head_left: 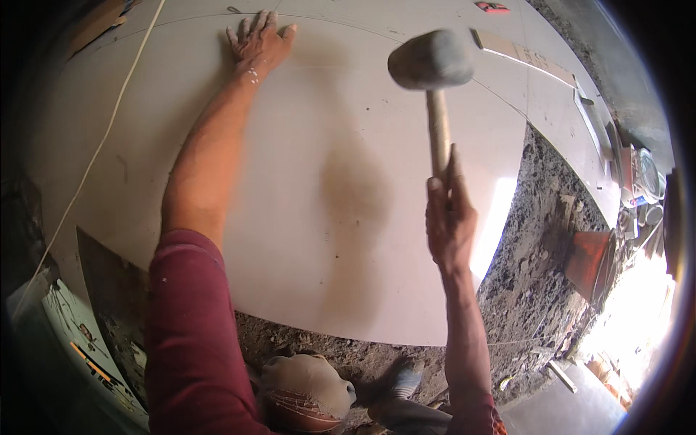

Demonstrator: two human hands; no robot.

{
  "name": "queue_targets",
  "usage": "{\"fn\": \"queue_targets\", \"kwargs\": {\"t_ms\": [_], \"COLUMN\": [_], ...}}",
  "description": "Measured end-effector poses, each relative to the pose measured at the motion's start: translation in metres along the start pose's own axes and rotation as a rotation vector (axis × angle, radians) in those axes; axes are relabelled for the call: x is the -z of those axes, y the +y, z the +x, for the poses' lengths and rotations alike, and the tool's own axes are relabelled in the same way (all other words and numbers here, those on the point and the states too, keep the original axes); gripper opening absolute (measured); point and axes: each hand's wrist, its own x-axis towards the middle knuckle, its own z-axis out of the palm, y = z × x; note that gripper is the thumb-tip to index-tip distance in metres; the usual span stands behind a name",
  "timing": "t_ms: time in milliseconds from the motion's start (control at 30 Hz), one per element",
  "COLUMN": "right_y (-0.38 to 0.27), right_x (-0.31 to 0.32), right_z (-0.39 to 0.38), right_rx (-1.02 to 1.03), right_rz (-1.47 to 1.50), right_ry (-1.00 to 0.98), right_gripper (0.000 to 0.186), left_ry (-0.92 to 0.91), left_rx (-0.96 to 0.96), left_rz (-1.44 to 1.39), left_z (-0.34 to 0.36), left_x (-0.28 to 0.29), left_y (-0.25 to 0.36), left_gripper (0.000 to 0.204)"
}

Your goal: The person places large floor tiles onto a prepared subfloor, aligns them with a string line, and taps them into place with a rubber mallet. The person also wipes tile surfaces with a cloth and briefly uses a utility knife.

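Observation:
A large, pale, glossy floor tile [290, 188] lies in front of me over rough dark grit. My left hand [262, 45] rests on its far part, palm down with the fingers spread. On the right, my right hand [451, 225] grips the wooden handle of a rubber mallet [431, 59]. Its dark, worn head is raised in the air above the tile. The tile's near edge and right corner border the exposed grit bed [522, 225].
A thin string [109, 130] runs across the left side. Toward the far right lie a cardboard strip [533, 59] and a small red object [493, 8]. An orange-red container [586, 257] stands on the grit, with a bucket [649, 174] beyond. My bent knee [308, 384] is at the near edge.

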Motion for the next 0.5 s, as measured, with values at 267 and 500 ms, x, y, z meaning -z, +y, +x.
{"fn": "queue_targets", "kwargs": {"t_ms": [267,500], "right_y": [-0.027,-0.023], "right_x": [-0.008,-0.019], "right_z": [-0.006,0.028], "right_rx": [0.347,0.202], "right_rz": [0.316,-0.011], "right_ry": [0.223,0.053], "right_gripper": [0.063,0.055], "left_ry": [-0.224,-0.265], "left_rx": [-0.087,-0.022], "left_rz": [0.041,0.097], "left_z": [-0.006,0.001], "left_x": [0.054,0.031], "left_y": [-0.007,-0.007], "left_gripper": [0.066,0.07]}}
